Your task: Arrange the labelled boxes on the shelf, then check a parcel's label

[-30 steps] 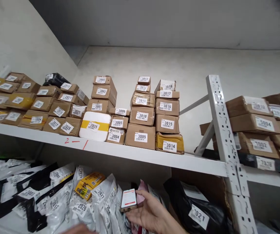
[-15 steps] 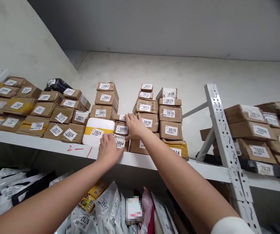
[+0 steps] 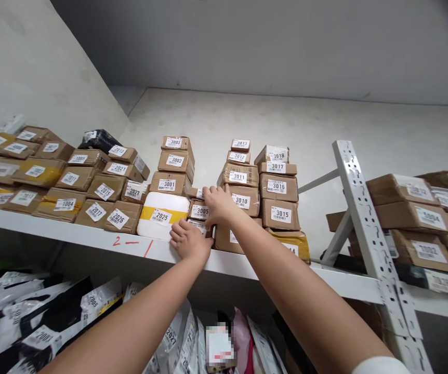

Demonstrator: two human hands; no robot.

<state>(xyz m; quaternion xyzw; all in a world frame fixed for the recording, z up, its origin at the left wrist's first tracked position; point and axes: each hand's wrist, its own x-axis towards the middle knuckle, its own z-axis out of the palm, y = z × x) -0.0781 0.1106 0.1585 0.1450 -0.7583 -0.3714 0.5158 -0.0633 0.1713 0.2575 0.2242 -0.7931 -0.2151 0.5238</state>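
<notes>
My left hand [image 3: 190, 241] is wrapped over the front of the bottom cardboard box [image 3: 198, 225] in a short stack, its thumb at the right edge. Its fingers lie beside the white parcel with yellow tape [image 3: 158, 215], labelled 2025. My right hand [image 3: 219, 204] grips the upper part of the same stack, fingers over the thin top box [image 3: 195, 192] and thumb down the right side of the box labelled 3005 [image 3: 198, 210]. My fingers partly hide the labels of the top and bottom boxes. Right of the stack stands the box labelled 3010 [image 3: 243, 200].
Labelled boxes stand in stacks along the white shelf [image 3: 91, 231], including 3001 [image 3: 167, 184] on the left and 3015 [image 3: 282, 214] on the right. A perforated metal upright [image 3: 364, 223] rises at the right. Bagged parcels [image 3: 44, 332] fill the level below.
The view has shifted, so the shelf sits slightly lower and to the right. My left hand now covers more of the bottom box's label. The right hand stays at the stack's top.
</notes>
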